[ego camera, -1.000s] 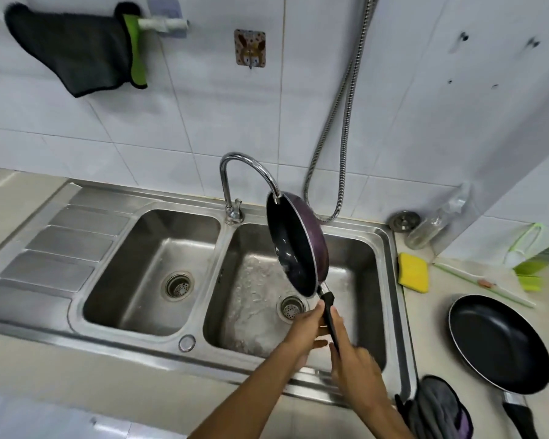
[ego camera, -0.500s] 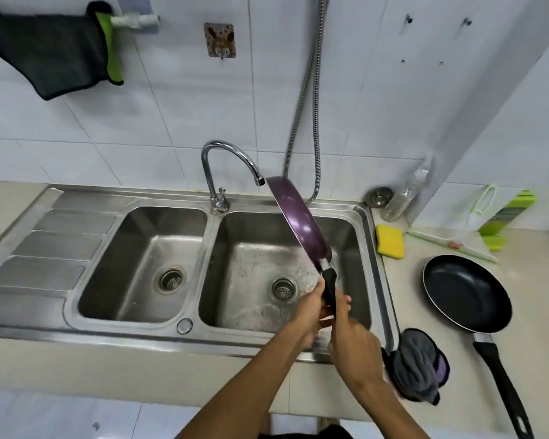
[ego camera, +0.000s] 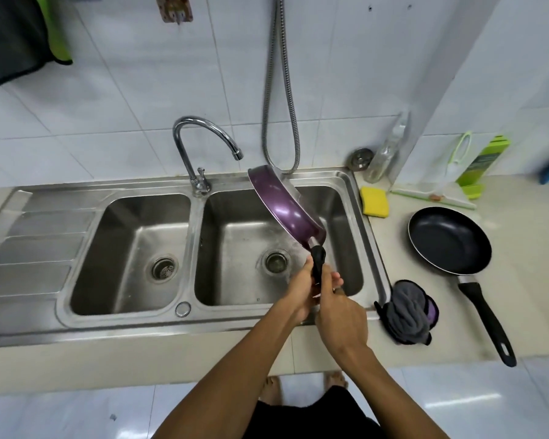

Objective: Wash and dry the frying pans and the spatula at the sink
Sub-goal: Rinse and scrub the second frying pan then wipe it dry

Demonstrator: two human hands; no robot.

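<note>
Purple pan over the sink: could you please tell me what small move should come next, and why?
Probably free the right hand and reach for the cloth: the pan hangs tilted over the right basin, the left hand also grips its handle, and the tap looks off.

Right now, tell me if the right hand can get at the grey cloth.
Probably, once freed: the right hand grips the pan handle; the grey cloth lies beside it, nothing between.
</note>
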